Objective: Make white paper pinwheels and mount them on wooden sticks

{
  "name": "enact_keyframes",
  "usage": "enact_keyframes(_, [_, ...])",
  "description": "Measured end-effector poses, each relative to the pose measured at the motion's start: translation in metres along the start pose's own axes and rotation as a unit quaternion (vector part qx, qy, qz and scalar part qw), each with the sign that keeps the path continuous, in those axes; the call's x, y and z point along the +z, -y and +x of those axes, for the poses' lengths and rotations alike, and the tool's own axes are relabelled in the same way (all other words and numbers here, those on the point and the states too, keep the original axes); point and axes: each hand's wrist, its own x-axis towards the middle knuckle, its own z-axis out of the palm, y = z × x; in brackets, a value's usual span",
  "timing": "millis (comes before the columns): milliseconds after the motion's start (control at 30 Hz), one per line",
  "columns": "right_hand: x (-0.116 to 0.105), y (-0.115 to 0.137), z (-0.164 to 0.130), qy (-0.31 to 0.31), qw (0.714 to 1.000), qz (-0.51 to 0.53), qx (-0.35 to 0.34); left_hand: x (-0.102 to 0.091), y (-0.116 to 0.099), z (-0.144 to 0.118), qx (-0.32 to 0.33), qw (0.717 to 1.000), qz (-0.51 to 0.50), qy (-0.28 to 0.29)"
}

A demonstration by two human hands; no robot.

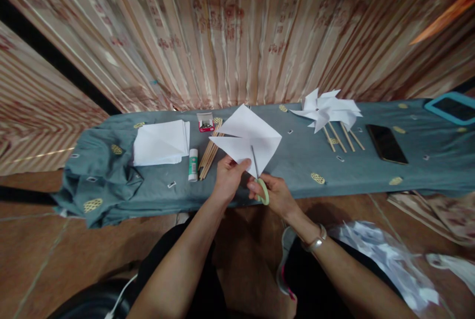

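Head view: my left hand (229,176) pinched the lower edge of a white paper square (248,142), held up just above the near edge of the tabletop (297,160). My right hand (276,195) gripped green-handled scissors (260,180), fingers through the loop, blade pointing up into the paper along a cut running from its lower corner toward the middle. The paper already showed another slit on its left side. A metal bangle (315,242) sat on my right wrist.

The tabletop was draped in a grey-blue cloth (104,180) with gold motifs, bunched at the left end. Left of the paper lay a bundle of wooden sticks (210,153), a glue stick (193,164) just beside them, a small red box (205,122) behind, and a stack of white sheets (161,143) further left. To the right lay finished white pinwheels (328,111) on sticks, then a dark phone (386,144), and a tablet in a teal case (451,107) at the far end. Paper scraps (386,254) lay on the floor by my right arm. A striped curtain (237,32) hung behind.
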Motion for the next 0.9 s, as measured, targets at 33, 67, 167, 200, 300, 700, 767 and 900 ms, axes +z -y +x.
enact_keyframes(33, [0.0001,-0.0007,0.0002,0.000,1.000,0.002,0.002,0.0000,-0.0003,-0.0002,-0.001,1.000,0.001,-0.001])
enact_keyframes(67, [0.0002,-0.0016,0.0004,0.001,1.000,0.004,0.004,0.0001,-0.0007,-0.0004,-0.002,1.000,0.002,-0.003])
enact_keyframes(167, [-0.0002,-0.0044,0.0015,-0.001,1.000,0.004,0.003,0.0005,-0.0015,-0.0014,-0.001,1.000,-0.001,-0.005])
enact_keyframes(200, [-0.0004,-0.0051,0.0018,-0.002,1.000,0.002,0.000,0.0007,-0.0016,-0.0018,-0.001,1.000,-0.001,-0.004])
enact_keyframes(300, [-0.0014,-0.0060,0.0022,-0.004,1.000,-0.003,-0.009,0.0019,-0.0024,-0.0030,-0.007,1.000,0.000,0.004])
enact_keyframes(700, [-0.0005,-0.0021,0.0002,-0.010,1.000,-0.010,-0.020,0.0017,-0.0016,-0.0028,-0.015,1.000,0.003,0.001])
enact_keyframes(767, [-0.0001,-0.0012,0.0003,-0.010,1.000,-0.010,-0.019,0.0010,-0.0001,-0.0019,-0.013,1.000,0.002,0.000])
enact_keyframes(900, [0.0006,-0.0004,0.0005,-0.009,1.000,-0.008,-0.018,0.0005,-0.0002,-0.0016,-0.010,1.000,-0.002,0.001])
